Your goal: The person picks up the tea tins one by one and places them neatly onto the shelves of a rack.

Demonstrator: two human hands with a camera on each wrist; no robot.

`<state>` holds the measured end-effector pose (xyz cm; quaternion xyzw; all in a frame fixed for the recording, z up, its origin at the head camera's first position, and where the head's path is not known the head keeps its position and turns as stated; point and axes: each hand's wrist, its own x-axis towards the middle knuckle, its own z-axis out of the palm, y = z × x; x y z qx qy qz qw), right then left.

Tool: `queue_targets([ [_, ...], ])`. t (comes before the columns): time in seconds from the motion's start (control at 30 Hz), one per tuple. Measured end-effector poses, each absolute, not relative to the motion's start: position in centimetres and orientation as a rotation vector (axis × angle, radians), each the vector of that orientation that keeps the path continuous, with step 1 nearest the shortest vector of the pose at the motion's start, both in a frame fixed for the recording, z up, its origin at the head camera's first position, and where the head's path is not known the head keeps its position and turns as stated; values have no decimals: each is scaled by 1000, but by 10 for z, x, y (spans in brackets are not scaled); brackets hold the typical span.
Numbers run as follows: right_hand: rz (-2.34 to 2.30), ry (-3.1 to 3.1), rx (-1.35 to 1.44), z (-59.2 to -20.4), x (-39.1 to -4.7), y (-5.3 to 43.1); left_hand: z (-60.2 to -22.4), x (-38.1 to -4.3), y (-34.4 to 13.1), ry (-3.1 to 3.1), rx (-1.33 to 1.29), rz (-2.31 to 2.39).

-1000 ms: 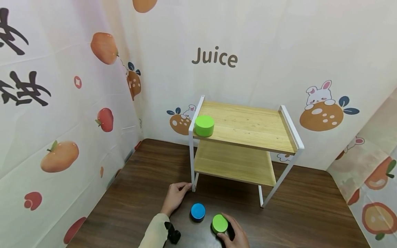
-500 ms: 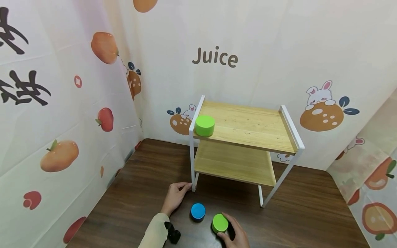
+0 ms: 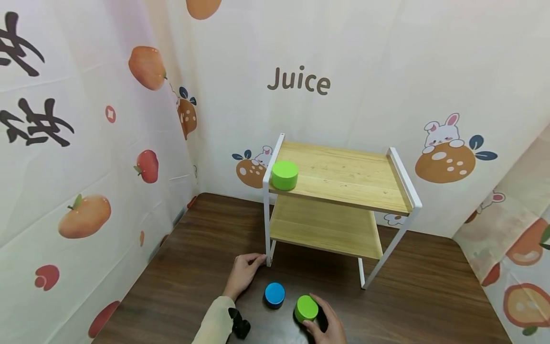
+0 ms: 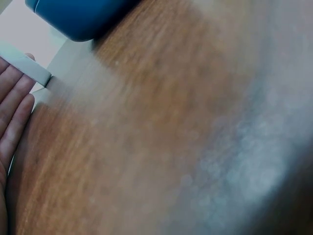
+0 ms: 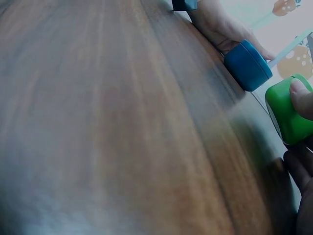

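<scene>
Right hand (image 3: 329, 326) pinches a green round container (image 3: 306, 308); left hand (image 3: 242, 275) pinches a white shelf leg (image 3: 267, 224). Between both hands' fingers sits a blue round container (image 3: 274, 294); beyond, a two-tier shelf (image 3: 343, 167) bears another green container (image 3: 284, 176).

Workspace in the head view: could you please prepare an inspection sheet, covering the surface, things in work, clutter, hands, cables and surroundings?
Surface: dark wood-grain table.
Job's things: green container in the right hand; blue container on the table, left of it; second green container at the left front corner of the shelf, on its upper board.
Clutter: nothing seen.
Hands: left hand holds the shelf's left front leg near its foot; right hand grips the green container.
Cables: nothing seen.
Surroundings: pale hangings printed with fruit, rabbits and "Juice".
</scene>
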<state>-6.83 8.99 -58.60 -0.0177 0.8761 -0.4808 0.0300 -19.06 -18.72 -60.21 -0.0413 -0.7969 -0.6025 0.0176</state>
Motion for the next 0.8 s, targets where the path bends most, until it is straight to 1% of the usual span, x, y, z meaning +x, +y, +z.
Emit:
queue_targets([
  [0.3,-1464,2826,-56,-582,-69,89,-603,-192,-186,-2489,-119,-1867],
  [0.53,-1478,3005,-202,-582,-71,90,-603,-192,-187,-2490,-121,-1856],
  [0.8,-1619,2996,-307,-582,-73,91,-603,-192,-187,-2482,-129,-1862],
])
